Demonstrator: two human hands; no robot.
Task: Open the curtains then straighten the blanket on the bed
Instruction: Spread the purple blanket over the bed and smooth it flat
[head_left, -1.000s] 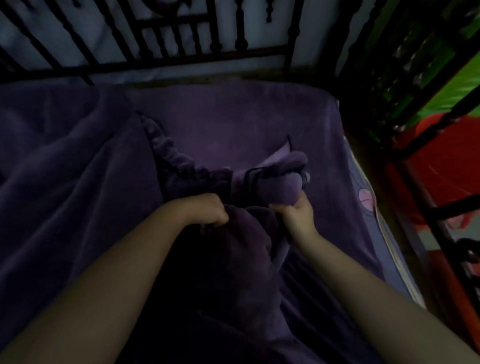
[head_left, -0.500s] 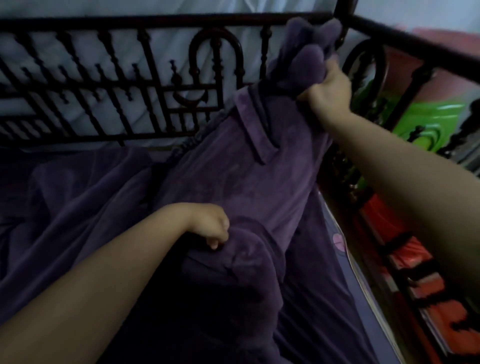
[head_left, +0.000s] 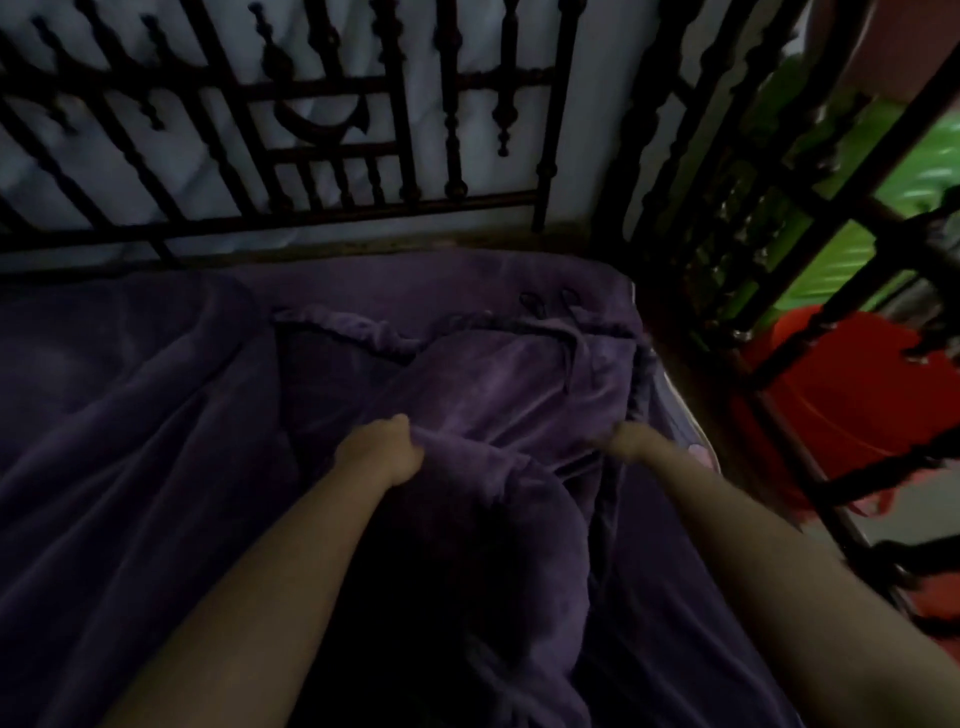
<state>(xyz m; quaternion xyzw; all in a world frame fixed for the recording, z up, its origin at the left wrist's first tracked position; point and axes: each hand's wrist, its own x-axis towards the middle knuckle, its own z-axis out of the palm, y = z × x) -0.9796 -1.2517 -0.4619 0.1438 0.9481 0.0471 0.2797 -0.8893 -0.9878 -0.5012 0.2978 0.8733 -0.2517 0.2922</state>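
A purple fleece blanket (head_left: 498, 384) lies rumpled across the bed, its frilled edge spread toward the far right corner. My left hand (head_left: 382, 449) grips a bunched fold near the middle. My right hand (head_left: 631, 439) is blurred and low at the blanket's right side; its fingers are buried in the fabric and I cannot make out their hold. A dark hump of blanket sits between my forearms. No curtains are in view.
A dark ornate metal headboard (head_left: 322, 156) runs along the far side, with a matching side rail (head_left: 779, 218) on the right. Beyond the rail are a red tub (head_left: 852, 395) and something green (head_left: 883, 171). A patterned sheet edge (head_left: 696, 447) shows at the mattress's right side.
My right hand, raised high by the rail with the blanket corner half a second ago, has come down to the bed. The corner now lies spread toward the far right. My left hand kept its grip.
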